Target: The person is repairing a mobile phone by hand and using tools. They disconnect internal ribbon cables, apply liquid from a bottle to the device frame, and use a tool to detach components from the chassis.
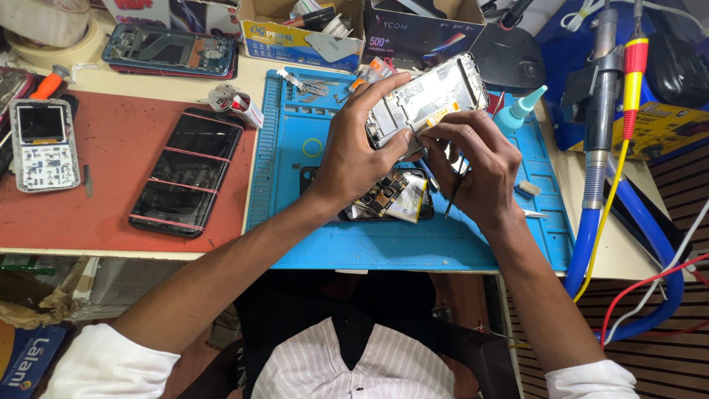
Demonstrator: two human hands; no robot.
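Observation:
My left hand [356,148] grips a silver phone frame [436,94] by its left end and holds it tilted above the blue work mat [295,214]. My right hand [476,166] touches the frame's lower edge with its fingertips and holds thin black tweezers [454,188] that point down. Under both hands an opened black phone [388,198] with exposed circuit boards lies on the mat.
A black phone [185,171] banded with pink strips and a small white keypad phone [43,144] lie on a red mat [103,214]. A teal-tipped glue bottle [517,111] lies right of the frame. Cardboard boxes stand at the back. Blue hose, cables and a soldering tool [605,111] crowd the right.

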